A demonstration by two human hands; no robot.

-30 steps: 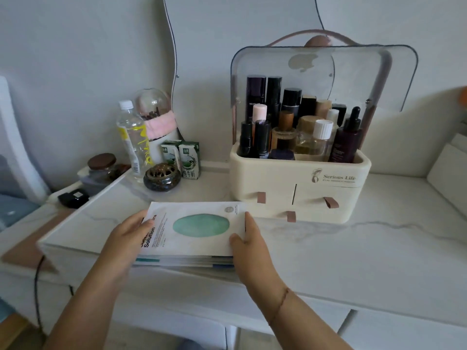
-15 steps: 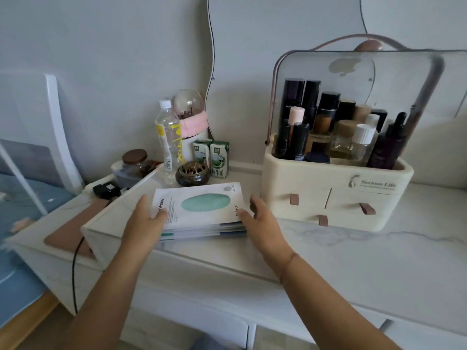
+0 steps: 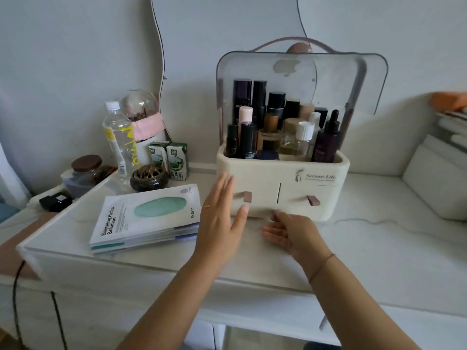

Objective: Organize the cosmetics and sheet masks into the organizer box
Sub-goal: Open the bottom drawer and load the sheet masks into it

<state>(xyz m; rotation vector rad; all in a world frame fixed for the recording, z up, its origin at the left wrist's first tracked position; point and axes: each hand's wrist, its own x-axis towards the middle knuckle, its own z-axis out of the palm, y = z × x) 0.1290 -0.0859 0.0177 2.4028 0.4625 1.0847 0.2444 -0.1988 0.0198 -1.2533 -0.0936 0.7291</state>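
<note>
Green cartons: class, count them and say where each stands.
2. The left carton and the right carton stand side by side behind the brown burner, between the water bottle and the organizer box. Others may be hidden.

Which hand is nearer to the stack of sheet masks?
Left. The left hand is just right of the stack of sheet masks; the right hand is farther right, at the organizer box's lower front.

wall [image 3: 63, 46]: pale grey | mirror [image 3: 227, 34]: wavy-edged | tabletop [image 3: 379, 248]: white marble
</note>
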